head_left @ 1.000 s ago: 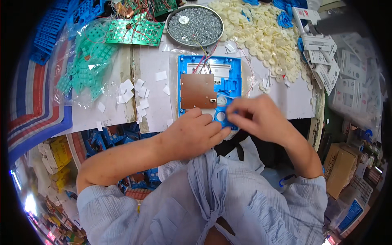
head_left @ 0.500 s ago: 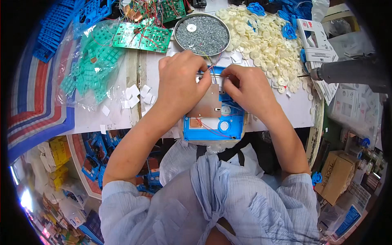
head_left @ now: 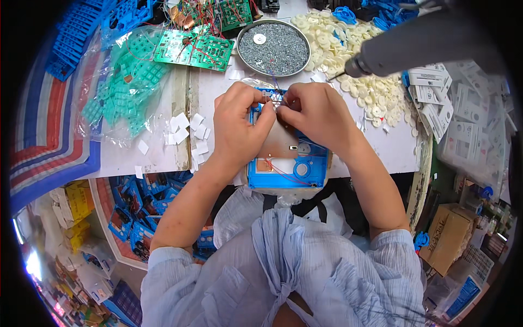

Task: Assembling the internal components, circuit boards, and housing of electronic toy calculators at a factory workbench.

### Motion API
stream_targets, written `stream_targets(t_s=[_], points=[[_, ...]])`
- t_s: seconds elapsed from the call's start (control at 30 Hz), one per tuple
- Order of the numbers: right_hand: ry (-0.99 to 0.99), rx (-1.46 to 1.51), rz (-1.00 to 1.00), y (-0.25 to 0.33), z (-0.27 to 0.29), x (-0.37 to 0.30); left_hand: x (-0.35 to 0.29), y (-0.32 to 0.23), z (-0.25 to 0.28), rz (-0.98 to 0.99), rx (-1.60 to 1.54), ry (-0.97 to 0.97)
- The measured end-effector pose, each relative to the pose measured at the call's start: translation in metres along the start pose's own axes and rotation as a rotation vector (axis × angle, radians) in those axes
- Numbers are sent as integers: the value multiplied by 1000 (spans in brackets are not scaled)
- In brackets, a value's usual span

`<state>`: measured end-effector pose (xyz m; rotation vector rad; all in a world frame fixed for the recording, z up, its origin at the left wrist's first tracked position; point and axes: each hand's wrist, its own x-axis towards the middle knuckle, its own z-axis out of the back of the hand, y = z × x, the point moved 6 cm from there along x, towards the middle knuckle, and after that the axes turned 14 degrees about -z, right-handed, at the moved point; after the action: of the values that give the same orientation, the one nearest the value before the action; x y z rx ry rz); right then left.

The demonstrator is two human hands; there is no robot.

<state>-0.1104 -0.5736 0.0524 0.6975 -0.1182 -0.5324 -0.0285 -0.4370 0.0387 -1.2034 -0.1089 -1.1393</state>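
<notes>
A blue plastic casing (head_left: 313,175) lies at the table's front edge, its inside facing up. Over its middle rests a brown circuit board (head_left: 279,144), with thin red wires running below it into the casing. At the board's far end, my left hand (head_left: 239,122) pinches a small silvery part (head_left: 276,99) between thumb and fingers. My right hand (head_left: 322,111) is closed right beside it, its fingertips meeting at the same spot near some thin wires. What the right fingertips grip is hidden.
A round tray (head_left: 239,53) of small metal screws stands beyond the hands, with green circuit boards (head_left: 193,50) to its left. Cream plastic discs (head_left: 370,95) are heaped to the right. A dark power screwdriver (head_left: 403,46) hangs over them. Teal keypads (head_left: 128,82) lie bagged at left.
Both hands have drawn together at the board's far end, the right one moving left. The screwdriver has swung left and up, over the cream discs.
</notes>
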Motion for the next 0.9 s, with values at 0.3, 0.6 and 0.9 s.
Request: stream_targets(t_s=[0.3, 0.6, 0.9], points=[[37, 16, -128, -1, 3, 2, -7, 2, -2, 47, -81, -96], [-9, -247, 5, 11, -3, 6, -6, -9, -2, -138, 95, -59], [-116, -314, -26, 16, 12, -7, 3, -22, -8, -244, 234, 107]])
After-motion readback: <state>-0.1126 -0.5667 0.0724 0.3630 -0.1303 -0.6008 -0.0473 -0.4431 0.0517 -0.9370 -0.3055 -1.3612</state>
